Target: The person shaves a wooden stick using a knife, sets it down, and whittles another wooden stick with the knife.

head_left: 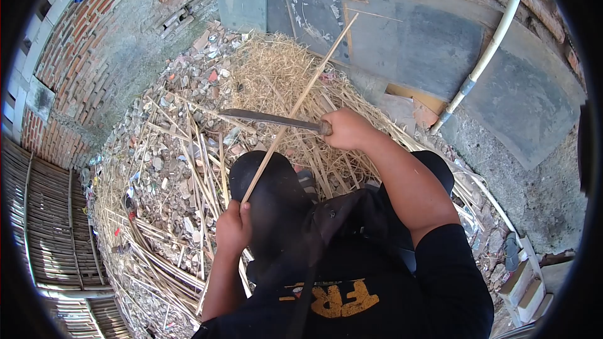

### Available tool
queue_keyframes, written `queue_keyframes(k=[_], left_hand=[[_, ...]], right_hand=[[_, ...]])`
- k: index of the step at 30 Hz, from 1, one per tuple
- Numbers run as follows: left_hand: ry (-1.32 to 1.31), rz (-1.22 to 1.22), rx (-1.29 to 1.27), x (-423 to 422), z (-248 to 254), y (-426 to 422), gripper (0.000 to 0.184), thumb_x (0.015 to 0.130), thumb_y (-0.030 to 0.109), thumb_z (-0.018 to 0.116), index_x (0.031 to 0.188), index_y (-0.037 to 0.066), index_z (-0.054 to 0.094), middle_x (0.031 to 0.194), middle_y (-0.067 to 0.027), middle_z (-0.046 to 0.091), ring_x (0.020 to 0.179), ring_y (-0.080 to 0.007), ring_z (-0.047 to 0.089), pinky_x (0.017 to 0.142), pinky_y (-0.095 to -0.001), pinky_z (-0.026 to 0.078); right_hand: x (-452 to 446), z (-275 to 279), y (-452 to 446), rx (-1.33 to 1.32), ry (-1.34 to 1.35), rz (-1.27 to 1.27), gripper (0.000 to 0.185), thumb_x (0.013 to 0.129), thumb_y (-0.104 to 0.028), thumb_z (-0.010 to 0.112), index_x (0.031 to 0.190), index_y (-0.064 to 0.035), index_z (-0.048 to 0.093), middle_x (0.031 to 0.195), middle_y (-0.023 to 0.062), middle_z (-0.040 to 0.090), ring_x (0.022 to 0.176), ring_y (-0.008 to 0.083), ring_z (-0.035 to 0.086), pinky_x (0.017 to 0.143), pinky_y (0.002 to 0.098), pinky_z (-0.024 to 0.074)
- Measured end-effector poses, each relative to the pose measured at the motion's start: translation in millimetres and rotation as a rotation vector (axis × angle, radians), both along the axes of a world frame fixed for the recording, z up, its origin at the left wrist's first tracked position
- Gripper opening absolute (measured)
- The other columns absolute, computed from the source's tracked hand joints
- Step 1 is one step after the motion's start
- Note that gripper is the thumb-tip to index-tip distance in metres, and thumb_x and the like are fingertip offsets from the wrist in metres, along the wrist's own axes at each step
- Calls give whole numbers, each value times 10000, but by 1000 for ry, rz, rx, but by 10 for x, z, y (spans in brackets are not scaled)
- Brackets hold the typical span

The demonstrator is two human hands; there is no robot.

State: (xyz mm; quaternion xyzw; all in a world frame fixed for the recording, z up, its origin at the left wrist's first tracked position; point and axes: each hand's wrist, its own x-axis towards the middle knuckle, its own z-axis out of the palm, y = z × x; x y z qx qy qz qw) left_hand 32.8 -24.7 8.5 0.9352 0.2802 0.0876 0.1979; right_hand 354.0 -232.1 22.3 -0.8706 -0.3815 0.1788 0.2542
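My left hand [233, 228] is closed around the near end of a long bamboo strip [306, 91]. The strip slants up and away to the right, over my left knee. In my right hand [347, 129] is the handle of a machete [270, 117], its dark blade pointing left. The blade crosses the strip around its middle and appears to touch it; which edge faces the strip I cannot tell. Below and beyond the blade lies a heap of pale shavings [267, 66].
More bamboo strips [166, 270] lie on the rubble ground to my left, others to the right of the shavings. A white pipe [487, 56] leans against the grey wall panels [421, 37]. A brick wall [119, 31] and a bamboo screen [53, 213] stand on the left.
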Motion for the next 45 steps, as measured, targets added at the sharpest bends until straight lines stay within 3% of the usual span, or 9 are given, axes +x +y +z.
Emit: queue_keyframes(k=[5,8,11,20,24,33,42,45], left_hand=[[9,-3,-3,15,7,-3,403,1081,362,520,870,19,536,716,-294,634,723,-543,629,649,-618,464],[37,23,27,28,43,-31,405,1081,368,518,872,22,536,719,-291,635,726,-545,629,655,-620,465],[44,26,42,1,9,-10,410,1082,376,516,871,25,536,722,-289,637,727,-543,631,650,-623,464],[9,10,35,27,0,-38,411,1079,384,523,870,30,533,719,-288,632,723,-542,628,635,-623,461],[17,29,19,22,12,-33,404,1074,382,536,877,29,543,725,-288,637,723,-539,631,640,-616,466],[14,24,39,20,24,-45,400,1074,371,538,872,25,544,715,-289,636,706,-537,629,636,-608,468],[-11,5,10,7,-15,-7,400,1078,371,529,876,26,546,708,-279,637,720,-531,634,646,-602,473],[4,20,4,12,14,-18,404,1076,380,531,880,26,550,712,-277,641,724,-527,639,653,-600,478]], right_hand=[[74,76,-58,-39,-30,14,244,814,-229,711,1020,-106,751,975,183,743,956,381,714,851,482,566],[270,-245,-9,-9,51,-71,292,810,-225,714,1054,-69,751,1016,201,745,987,386,711,886,484,562],[208,-88,-4,-38,32,-91,309,807,-226,717,1049,-36,744,1042,201,747,1006,388,708,897,492,561],[-52,91,-36,-113,-53,21,229,781,-158,683,994,-101,747,993,176,750,958,385,715,860,482,568],[256,-115,-21,-7,62,-107,254,790,-177,698,1018,-81,754,932,178,749,911,372,719,855,466,564],[269,-173,-72,91,79,-210,357,815,-209,723,1134,-51,747,1011,224,742,985,367,718,888,458,564],[18,-10,-8,-29,-17,0,238,778,-169,713,1001,-89,728,962,183,738,959,377,712,865,484,563],[80,99,-57,-30,-35,32,282,803,-235,756,1041,-84,748,949,190,745,928,394,714,841,476,562]])
